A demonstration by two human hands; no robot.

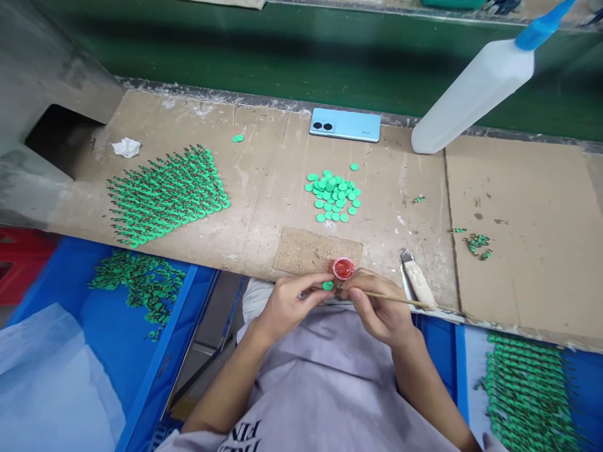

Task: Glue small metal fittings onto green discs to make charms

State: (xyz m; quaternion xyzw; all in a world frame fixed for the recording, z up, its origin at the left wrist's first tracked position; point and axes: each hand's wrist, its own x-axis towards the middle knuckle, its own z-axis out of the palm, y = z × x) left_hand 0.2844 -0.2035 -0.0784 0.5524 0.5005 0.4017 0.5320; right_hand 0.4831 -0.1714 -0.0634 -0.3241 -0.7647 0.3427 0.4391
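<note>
Left hand [287, 304] pinching a small round green plastic disc [328, 285], right hand [379, 307] gripping a thin wooden stick [398, 300], near the little red paint cup [343, 269]

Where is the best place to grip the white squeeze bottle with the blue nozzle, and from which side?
Probably around the wide white body of the squeeze bottle, from the side. It leans with its blue nozzle pointing up and right, and the nozzle is too narrow for a firm grip.

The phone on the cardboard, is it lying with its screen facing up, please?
No, the phone lies face down, with its camera lenses showing on the back.
</note>
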